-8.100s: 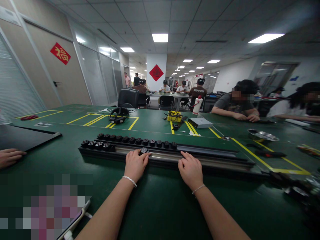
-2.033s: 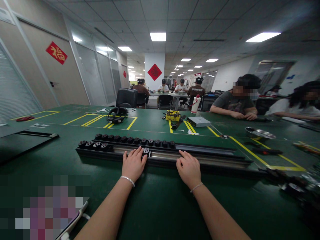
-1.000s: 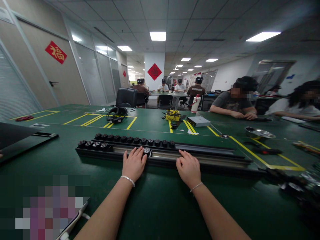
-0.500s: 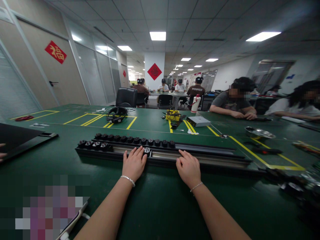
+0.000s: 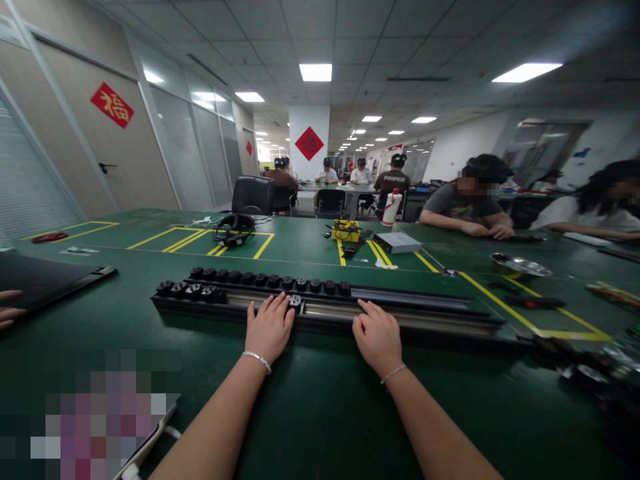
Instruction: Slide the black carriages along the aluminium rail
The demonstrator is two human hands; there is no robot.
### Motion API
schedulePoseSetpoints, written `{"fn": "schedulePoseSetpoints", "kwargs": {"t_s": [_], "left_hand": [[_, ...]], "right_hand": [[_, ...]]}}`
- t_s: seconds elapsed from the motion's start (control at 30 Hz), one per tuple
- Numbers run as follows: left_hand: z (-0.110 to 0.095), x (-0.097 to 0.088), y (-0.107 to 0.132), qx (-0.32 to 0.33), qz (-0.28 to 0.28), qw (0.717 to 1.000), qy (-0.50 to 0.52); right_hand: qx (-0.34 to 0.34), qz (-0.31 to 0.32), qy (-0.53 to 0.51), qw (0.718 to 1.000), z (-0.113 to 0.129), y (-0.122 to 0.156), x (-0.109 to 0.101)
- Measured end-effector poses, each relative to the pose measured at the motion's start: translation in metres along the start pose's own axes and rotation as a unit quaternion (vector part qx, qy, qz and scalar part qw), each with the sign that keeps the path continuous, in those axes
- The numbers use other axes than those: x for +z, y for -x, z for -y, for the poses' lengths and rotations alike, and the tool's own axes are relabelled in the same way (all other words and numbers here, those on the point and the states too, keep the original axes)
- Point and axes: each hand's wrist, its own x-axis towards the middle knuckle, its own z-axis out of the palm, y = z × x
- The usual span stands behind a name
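Two long black track rails lie side by side across the table. Over the front rail rests my left hand, fingers stretched out, beside a black socket-like module with a pale top. Whether the fingertips press on that module cannot be seen. My right hand lies on the same rail farther right, its index finger extended and the others loosely bent, holding nothing. Several similar modules sit at the front rail's left end. A row of darker modules fills the left part of the rear rail.
At the left edge, another person's hand is by a black panel. Beyond the rails are a black headset, a yellow box and a grey box. A metal bowl and dark parts lie right.
The black panel at the left has tilted flatter, and the other person's hand reaches slightly farther into view. My hands stay practically still on the rail.
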Motion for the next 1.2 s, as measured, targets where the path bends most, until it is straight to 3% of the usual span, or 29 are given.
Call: {"fn": "schedulePoseSetpoints", "kwargs": {"t_s": [1.2], "left_hand": [[-0.0017,0.0004,0.0006,0.011,-0.002,1.0,0.002]], "right_hand": [[0.0,-0.001,-0.011,1.0,0.0004,0.0002,-0.0008]]}}
